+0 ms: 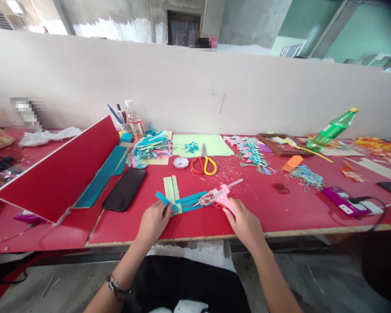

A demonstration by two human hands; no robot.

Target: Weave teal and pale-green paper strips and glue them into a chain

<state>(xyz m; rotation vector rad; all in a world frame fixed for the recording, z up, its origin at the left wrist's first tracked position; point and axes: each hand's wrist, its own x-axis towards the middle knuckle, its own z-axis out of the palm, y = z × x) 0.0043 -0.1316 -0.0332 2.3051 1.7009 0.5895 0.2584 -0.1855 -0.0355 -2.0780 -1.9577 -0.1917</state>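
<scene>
Head view: nearer than the scissors [204,157], the left hand [154,218] pinches paper strips [189,199], seemingly part-woven, ends loose; the right hand [246,222], apart, grips a glue gun [224,198]; an apparently finished woven piece [191,147] lies beyond.

A red-topped desk [202,226] runs along a pale, low partition [169,87]. Beyond it stand a grey wall [124,11] blotched with white, a dark doorway [179,28] and a green wall [374,32]. Below spreads a scuffed grey floor [68,278].

1 head view | looks forward, down | from near side of red table [280,213] | partition [169,82] beyond
</scene>
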